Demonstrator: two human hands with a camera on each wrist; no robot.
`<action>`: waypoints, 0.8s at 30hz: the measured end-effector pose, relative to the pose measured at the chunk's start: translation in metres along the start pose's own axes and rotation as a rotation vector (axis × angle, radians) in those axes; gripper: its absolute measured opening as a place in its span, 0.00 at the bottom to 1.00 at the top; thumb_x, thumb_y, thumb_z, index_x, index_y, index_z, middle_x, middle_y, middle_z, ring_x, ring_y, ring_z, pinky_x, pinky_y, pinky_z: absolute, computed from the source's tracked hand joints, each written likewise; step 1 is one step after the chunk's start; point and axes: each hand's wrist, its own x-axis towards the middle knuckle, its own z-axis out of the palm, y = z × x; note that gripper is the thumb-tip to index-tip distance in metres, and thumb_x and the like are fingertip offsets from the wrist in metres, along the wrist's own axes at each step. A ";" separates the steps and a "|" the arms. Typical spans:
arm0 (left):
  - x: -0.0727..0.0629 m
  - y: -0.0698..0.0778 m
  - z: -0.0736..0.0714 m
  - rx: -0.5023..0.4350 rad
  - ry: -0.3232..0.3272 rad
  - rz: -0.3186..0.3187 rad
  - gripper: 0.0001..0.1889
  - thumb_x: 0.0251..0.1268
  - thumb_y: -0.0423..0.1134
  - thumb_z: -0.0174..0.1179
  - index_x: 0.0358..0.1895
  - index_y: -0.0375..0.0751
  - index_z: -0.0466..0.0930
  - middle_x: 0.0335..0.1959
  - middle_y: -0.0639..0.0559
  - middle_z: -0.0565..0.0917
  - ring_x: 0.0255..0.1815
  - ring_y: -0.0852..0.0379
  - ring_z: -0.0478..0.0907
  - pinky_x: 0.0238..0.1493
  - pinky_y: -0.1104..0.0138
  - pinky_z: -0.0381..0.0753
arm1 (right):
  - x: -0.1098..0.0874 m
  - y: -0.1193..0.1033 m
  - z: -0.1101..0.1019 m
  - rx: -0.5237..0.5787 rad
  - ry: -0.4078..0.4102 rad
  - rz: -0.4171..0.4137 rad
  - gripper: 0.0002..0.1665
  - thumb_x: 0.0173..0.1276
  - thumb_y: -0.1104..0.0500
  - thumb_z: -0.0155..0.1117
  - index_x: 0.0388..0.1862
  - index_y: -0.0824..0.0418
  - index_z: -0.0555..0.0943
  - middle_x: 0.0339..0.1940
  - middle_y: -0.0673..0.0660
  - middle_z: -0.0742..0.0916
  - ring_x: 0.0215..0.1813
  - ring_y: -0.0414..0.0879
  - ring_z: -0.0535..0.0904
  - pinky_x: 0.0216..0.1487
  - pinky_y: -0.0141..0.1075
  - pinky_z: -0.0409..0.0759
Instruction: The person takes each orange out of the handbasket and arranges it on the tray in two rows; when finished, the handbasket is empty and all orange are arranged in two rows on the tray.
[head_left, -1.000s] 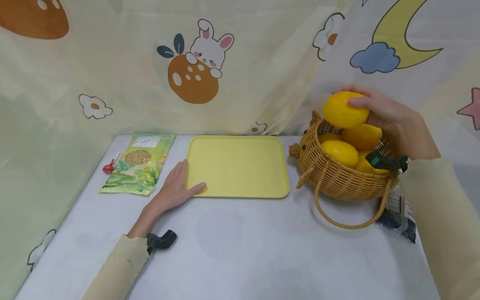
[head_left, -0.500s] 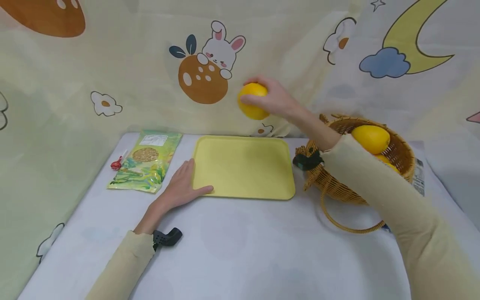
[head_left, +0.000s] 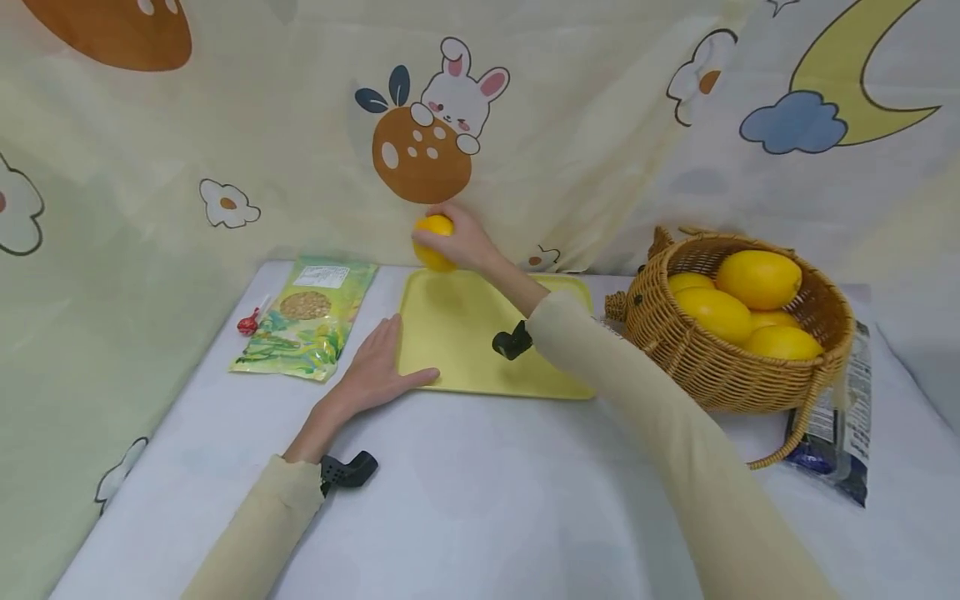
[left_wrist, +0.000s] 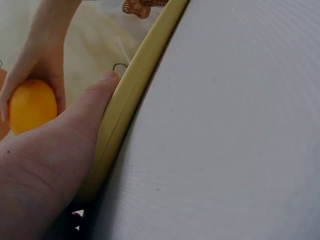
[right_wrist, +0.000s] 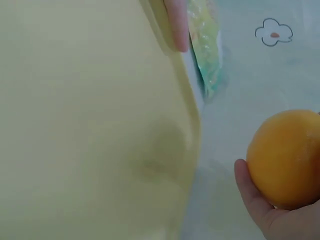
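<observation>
My right hand (head_left: 467,240) grips a yellow lemon (head_left: 432,243) above the far left part of the yellow tray (head_left: 480,367). In the right wrist view the lemon (right_wrist: 282,160) sits between thumb and fingers, off the tray, whose surface carries a soft shadow. Fingers extended, my left hand (head_left: 372,372) rests at the tray's near left corner, thumb lying along the front rim. The left wrist view shows that thumb against the tray's edge (left_wrist: 131,95). To the right, a wicker basket (head_left: 720,379) with an animal snout holds several more lemons (head_left: 759,279).
Left of the tray lies a green printed bag (head_left: 300,329) with a grain-filled window, and beside it a red-wrapped lollipop (head_left: 248,323). A dark packet (head_left: 836,437) lies partly behind the basket at the right. A patterned cloth (head_left: 570,125) hangs behind the table.
My right hand has carried the lemon from over the basket leftward, then lower over the tray's far left. My left hand has stayed at the tray corner. The head view has shifted slightly.
</observation>
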 end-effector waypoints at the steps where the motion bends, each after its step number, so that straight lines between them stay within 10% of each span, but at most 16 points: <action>1: 0.000 0.001 0.000 0.000 -0.002 0.000 0.66 0.50 0.77 0.55 0.78 0.39 0.30 0.81 0.43 0.38 0.82 0.44 0.34 0.79 0.47 0.43 | 0.000 0.004 0.004 0.040 0.022 0.029 0.29 0.64 0.48 0.64 0.61 0.59 0.74 0.56 0.57 0.79 0.51 0.49 0.73 0.49 0.36 0.76; 9: 0.001 0.005 -0.001 0.019 -0.012 -0.003 0.65 0.51 0.77 0.54 0.78 0.39 0.30 0.81 0.43 0.38 0.82 0.44 0.35 0.80 0.47 0.43 | -0.002 0.031 0.034 0.215 0.164 0.188 0.30 0.66 0.47 0.63 0.64 0.55 0.73 0.62 0.55 0.77 0.56 0.49 0.72 0.56 0.38 0.75; 24: -0.001 0.001 -0.002 0.037 -0.022 0.007 0.65 0.51 0.79 0.52 0.78 0.38 0.30 0.81 0.43 0.36 0.82 0.44 0.34 0.80 0.48 0.43 | 0.001 0.026 0.065 0.103 0.177 0.263 0.33 0.62 0.44 0.67 0.60 0.59 0.72 0.57 0.56 0.78 0.55 0.49 0.73 0.57 0.38 0.77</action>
